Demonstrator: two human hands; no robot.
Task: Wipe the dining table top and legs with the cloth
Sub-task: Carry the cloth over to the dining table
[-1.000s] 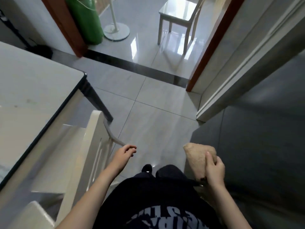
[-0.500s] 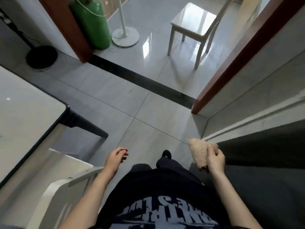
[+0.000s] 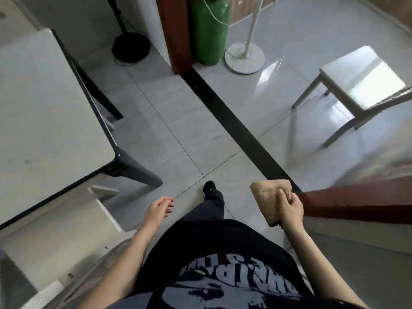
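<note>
The person stands on the grey tiled floor [image 3: 178, 121] off the near right corner of the counter [image 3: 44, 108]. Right hand [image 3: 291, 209]: the grip is clamped on the tan cloth [image 3: 266, 196], thumb laid across its folded face and fingers curled behind. The cloth is held in the air to the right of the body, well apart from the counter and touching neither its top nor its legs. Left hand [image 3: 158, 208]: it hangs low in front of the body with the fingers loosely curled and the grip holding nothing, near the counter's corner but not in contact. The counter has a pale top with a dark edge band and a few faint marks towards its near corner. The near leg [image 3: 138, 172] is dark and splays outward to the floor; the far leg [image 3: 98, 94] shows beneath the right edge. A pale chair [image 3: 55, 230] sits just beside the counter at near left; its lower part is blurred and is probably the backrest. One black shoe [image 3: 209, 188] is planted ahead. Beyond the dark threshold strip [image 3: 234, 126], a green cylinder [image 3: 209, 30] stands against the red-brown door frame [image 3: 174, 34], with a white stand base [image 3: 244, 56] just beside it. A second pale chair [image 3: 361, 79] stands at far right.
</note>
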